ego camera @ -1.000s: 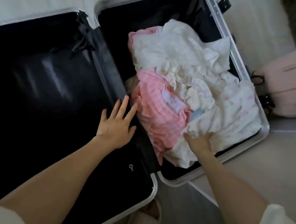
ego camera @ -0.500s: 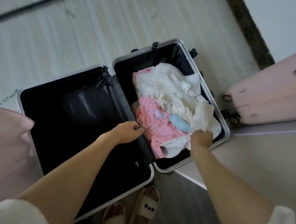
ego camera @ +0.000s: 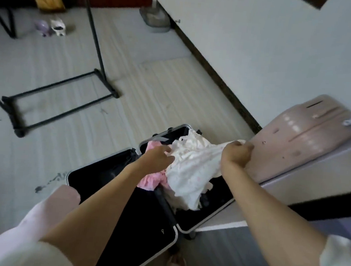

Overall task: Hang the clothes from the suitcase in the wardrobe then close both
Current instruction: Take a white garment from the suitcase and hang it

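First garment coming out of the open suitcase (ego camera: 172, 232).

Right hand (ego camera: 235, 153) fisted on white garment (ego camera: 192, 171), lifted above the case; left hand (ego camera: 159, 157), fingers loosely spread, touches its edge. Risk: hem drags pink clothes (ego camera: 152, 178) out onto the floor. Beyond, garment rack (ego camera: 97, 46) stands bare. No readable writing.

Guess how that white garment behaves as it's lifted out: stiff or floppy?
Probably floppy: the white garment sags in folds below the right hand gripping it. Likely light, since one bunched grip holds it up. It may drag the pink garment beneath.
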The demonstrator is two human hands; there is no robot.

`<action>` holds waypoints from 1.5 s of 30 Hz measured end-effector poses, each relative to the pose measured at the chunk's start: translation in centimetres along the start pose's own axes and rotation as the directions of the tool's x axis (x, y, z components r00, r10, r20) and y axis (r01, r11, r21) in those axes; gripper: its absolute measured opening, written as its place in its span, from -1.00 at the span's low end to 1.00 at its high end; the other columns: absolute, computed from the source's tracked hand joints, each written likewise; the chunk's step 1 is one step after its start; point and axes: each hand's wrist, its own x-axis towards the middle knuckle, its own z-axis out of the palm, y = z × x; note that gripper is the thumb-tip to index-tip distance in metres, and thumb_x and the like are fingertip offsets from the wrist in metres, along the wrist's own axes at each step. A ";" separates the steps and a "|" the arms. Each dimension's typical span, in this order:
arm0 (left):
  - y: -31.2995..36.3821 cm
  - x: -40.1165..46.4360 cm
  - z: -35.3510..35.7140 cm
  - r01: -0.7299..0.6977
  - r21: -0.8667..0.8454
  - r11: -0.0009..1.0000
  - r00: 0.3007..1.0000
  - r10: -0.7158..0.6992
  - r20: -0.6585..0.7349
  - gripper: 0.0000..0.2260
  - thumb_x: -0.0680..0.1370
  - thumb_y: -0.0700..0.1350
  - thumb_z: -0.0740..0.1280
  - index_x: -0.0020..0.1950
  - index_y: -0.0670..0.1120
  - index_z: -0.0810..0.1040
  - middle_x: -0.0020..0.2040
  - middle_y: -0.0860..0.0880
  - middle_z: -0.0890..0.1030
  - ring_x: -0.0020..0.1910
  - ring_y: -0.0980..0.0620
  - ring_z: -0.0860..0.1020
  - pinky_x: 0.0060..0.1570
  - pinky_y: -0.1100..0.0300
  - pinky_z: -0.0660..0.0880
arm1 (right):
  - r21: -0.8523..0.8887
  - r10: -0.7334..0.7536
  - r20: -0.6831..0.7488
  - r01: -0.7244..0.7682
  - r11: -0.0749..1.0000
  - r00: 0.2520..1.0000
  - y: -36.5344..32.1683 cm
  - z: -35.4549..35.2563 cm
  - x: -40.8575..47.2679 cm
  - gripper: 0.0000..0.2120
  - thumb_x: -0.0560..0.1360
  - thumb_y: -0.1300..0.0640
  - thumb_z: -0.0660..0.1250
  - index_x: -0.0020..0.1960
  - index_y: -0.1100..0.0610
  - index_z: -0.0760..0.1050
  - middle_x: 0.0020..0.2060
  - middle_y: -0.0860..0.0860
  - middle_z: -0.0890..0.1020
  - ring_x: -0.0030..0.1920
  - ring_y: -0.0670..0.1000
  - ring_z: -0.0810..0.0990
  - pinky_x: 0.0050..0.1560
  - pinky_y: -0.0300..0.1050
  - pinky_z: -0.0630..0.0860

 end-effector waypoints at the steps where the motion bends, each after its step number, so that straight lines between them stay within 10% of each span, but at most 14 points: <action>1: 0.6 -0.7 -0.4 -0.009 0.003 1.000 1.000 0.009 -0.010 -0.63 0.58 -0.07 0.20 0.39 -0.11 0.35 0.28 -0.09 0.50 0.16 -0.04 0.49 0.16 0.21 0.36 | 0.026 -0.024 -0.010 0.024 0.999 1.000 -1.4 -0.9 -0.2 -0.72 0.57 0.25 0.05 0.23 0.33 0.34 0.22 0.26 0.49 0.22 0.26 0.46 0.21 0.07 0.35; 6: 2.6 -4.7 -1.7 -0.031 0.010 0.999 0.999 0.031 -0.011 -0.60 0.60 -0.06 0.18 0.43 -0.09 0.28 0.33 -0.11 0.47 0.27 -0.08 0.45 0.23 0.16 0.36 | 0.065 -0.067 0.043 0.065 0.996 0.997 -5.4 -5.0 -1.4 -0.70 0.56 0.19 0.08 0.22 0.26 0.42 0.12 0.18 0.57 0.16 0.21 0.51 0.25 0.08 0.38; 11: 2.5 -7.6 -1.4 -0.049 0.040 0.998 0.999 0.049 0.004 -0.52 0.57 -0.04 0.27 0.45 -0.07 0.23 0.32 -0.12 0.45 0.26 -0.05 0.45 0.17 0.22 0.34 | 0.168 -0.219 0.260 0.179 0.969 0.940 -5.7 -7.1 -4.1 -0.74 0.47 0.28 0.11 -0.39 0.12 0.28 -0.42 0.01 0.36 -0.35 0.05 0.36 -0.30 -0.14 0.30; 26: 5.4 -6.6 0.8 -0.154 -0.168 0.974 0.988 0.147 -0.054 -0.21 0.47 -0.09 0.41 0.54 -0.03 -0.02 0.51 -0.09 0.11 0.48 -0.05 0.17 0.32 0.16 0.26 | 0.493 -0.520 0.227 0.363 0.791 0.824 -12.9 -11.1 -5.5 -0.76 0.48 0.37 0.03 -0.29 0.14 0.33 -0.43 -0.02 0.45 -0.41 -0.04 0.46 -0.26 -0.10 0.41; 29: 6.9 -6.4 0.6 -0.221 -0.118 0.968 0.965 0.200 -0.169 -0.35 0.50 -0.09 0.37 0.50 -0.04 0.12 0.43 -0.09 0.27 0.41 -0.06 0.25 0.28 0.17 0.29 | 0.546 -0.530 0.388 0.275 0.791 0.754 -13.2 -11.7 -5.9 -0.66 0.46 0.38 0.05 -0.45 0.15 0.21 -0.65 -0.06 0.34 -0.54 -0.03 0.38 -0.41 -0.19 0.35; 32: 8.3 -6.3 -0.3 -0.221 -0.049 0.974 0.927 0.194 -0.320 -0.74 0.60 -0.13 0.21 0.24 -0.20 0.48 -0.01 -0.13 0.56 -0.07 -0.11 0.50 -0.24 0.24 0.36 | 0.635 -0.471 0.408 0.127 0.762 0.783 -13.0 -12.3 -5.8 -0.66 0.48 0.40 0.04 -0.43 0.16 0.21 -0.66 -0.05 0.28 -0.57 -0.04 0.32 -0.47 -0.26 0.31; 35: 8.8 -6.1 -1.9 -0.214 -0.416 0.884 0.925 0.046 -0.378 -0.80 0.57 -0.30 0.16 0.03 -0.18 0.58 -0.19 -0.10 0.57 -0.27 -0.04 0.52 -0.33 0.22 0.43 | 0.533 -0.416 0.350 0.186 0.825 0.840 -12.1 -12.7 -5.0 -0.78 0.45 0.39 0.06 -0.33 0.22 0.32 -0.54 0.07 0.31 -0.53 -0.06 0.27 -0.49 -0.26 0.22; 38: 9.4 -6.4 -4.2 -0.209 -0.805 0.556 0.957 -0.054 -0.286 -0.70 0.51 -0.44 0.09 -0.14 -0.13 0.53 -0.31 -0.09 0.57 -0.39 0.00 0.54 -0.35 0.18 0.47 | 0.129 -0.296 0.503 0.269 0.955 0.812 -9.8 -12.5 -4.4 -0.78 0.43 0.28 0.13 -0.38 0.20 0.38 -0.41 0.10 0.44 -0.43 0.00 0.34 -0.36 -0.17 0.27; 41: 10.5 -6.7 -6.2 -0.205 -0.909 0.364 0.975 -0.005 -0.223 -0.71 0.55 -0.39 0.00 -0.12 -0.17 0.47 -0.39 -0.04 0.60 -0.32 0.03 0.56 -0.33 0.23 0.53 | -0.029 -0.025 0.618 0.055 0.998 0.786 -7.0 -11.9 -4.4 -0.78 0.48 0.13 0.12 -0.30 0.14 0.41 -0.32 0.07 0.49 -0.33 0.03 0.43 -0.20 -0.12 0.36; 43: 12.0 -8.5 -7.1 -0.235 -0.856 0.461 0.972 0.106 -0.210 -0.79 0.58 -0.27 0.06 -0.20 -0.16 0.41 -0.37 -0.04 0.50 -0.33 0.13 0.46 -0.32 0.41 0.43 | 0.014 0.186 0.664 -0.261 0.965 0.724 -6.2 -11.8 -4.4 -0.72 0.53 -0.03 0.13 -0.11 0.17 0.45 -0.17 0.09 0.52 -0.14 0.10 0.52 -0.04 0.05 0.46; 45: 12.5 -9.3 -7.4 -0.333 -0.744 0.579 0.943 0.227 -0.245 -0.77 0.58 -0.32 0.12 -0.25 -0.12 0.36 -0.41 0.02 0.44 -0.41 0.25 0.40 -0.39 0.48 0.33 | 0.052 0.328 0.822 -0.635 0.771 0.465 -5.8 -11.3 -4.5 -0.48 0.49 -0.26 0.16 0.18 0.17 0.37 0.10 0.19 0.48 0.18 0.28 0.47 0.03 0.33 0.45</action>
